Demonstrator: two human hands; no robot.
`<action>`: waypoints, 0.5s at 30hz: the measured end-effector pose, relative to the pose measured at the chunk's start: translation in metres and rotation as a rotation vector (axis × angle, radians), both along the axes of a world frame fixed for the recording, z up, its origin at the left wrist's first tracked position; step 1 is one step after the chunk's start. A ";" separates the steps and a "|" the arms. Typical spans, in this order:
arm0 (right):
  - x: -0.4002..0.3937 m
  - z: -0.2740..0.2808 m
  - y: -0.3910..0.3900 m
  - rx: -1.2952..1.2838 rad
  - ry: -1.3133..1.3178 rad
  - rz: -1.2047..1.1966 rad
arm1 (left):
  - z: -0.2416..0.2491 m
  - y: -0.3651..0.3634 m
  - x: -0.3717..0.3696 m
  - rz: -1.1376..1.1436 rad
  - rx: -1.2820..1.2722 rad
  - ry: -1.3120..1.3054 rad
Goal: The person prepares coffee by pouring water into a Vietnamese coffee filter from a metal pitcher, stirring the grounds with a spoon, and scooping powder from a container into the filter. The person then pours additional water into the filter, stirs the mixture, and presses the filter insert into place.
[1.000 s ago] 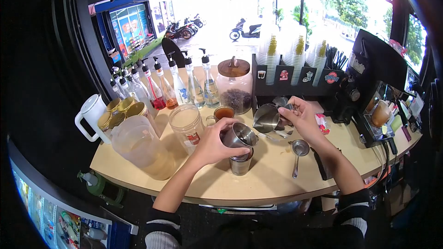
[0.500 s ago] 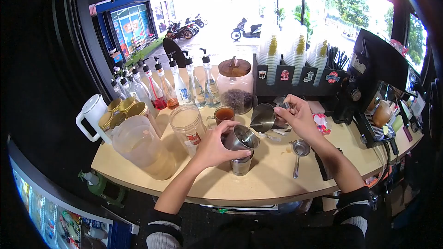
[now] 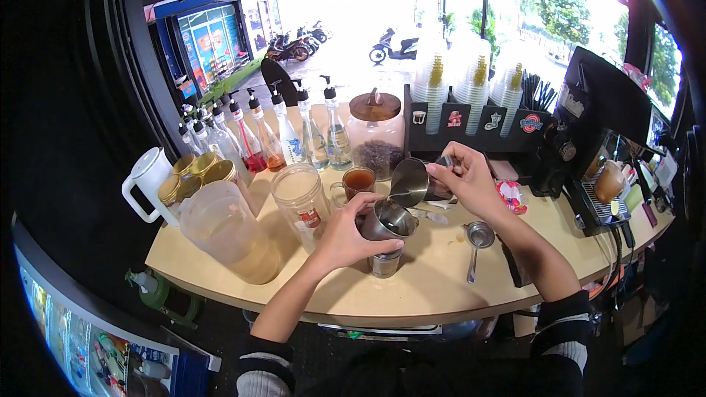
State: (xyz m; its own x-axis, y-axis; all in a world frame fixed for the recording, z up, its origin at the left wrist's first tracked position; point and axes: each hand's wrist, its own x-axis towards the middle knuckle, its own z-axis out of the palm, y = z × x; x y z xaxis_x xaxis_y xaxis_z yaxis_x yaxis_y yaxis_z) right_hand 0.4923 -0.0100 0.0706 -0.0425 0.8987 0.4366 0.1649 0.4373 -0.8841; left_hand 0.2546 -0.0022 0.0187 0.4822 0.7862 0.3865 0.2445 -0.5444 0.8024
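My left hand (image 3: 340, 241) is wrapped round a stainless steel cup (image 3: 394, 222), which sits on a smaller shiny vessel (image 3: 385, 265) standing on the counter. My right hand (image 3: 471, 182) grips a metal pitcher (image 3: 409, 181) by its handle side. Its spout is tilted down over the steel cup, and a thin stream seems to run between them. Just behind my left hand stands a glass mug (image 3: 359, 180) of reddish-brown liquid. A small strainer (image 3: 479, 238) with a handle lies on the counter right of the cup.
A clear jar (image 3: 298, 191) and a large translucent jug (image 3: 228, 231) stand at left, before several pump bottles (image 3: 293, 140). A wooden-lidded jar (image 3: 375, 136) stands behind. Stacked plastic cups (image 3: 471, 88) fill a black holder. A coffee machine (image 3: 599, 154) is at right.
The pitcher has tipped further and shifted slightly left, its mouth now facing the steel cup more. The steel cup has moved slightly to the right. Both hands keep their grips.
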 end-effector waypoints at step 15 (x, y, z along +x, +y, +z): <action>-0.010 0.024 -0.004 0.028 0.063 0.093 | -0.014 -0.011 0.013 0.116 0.159 -0.204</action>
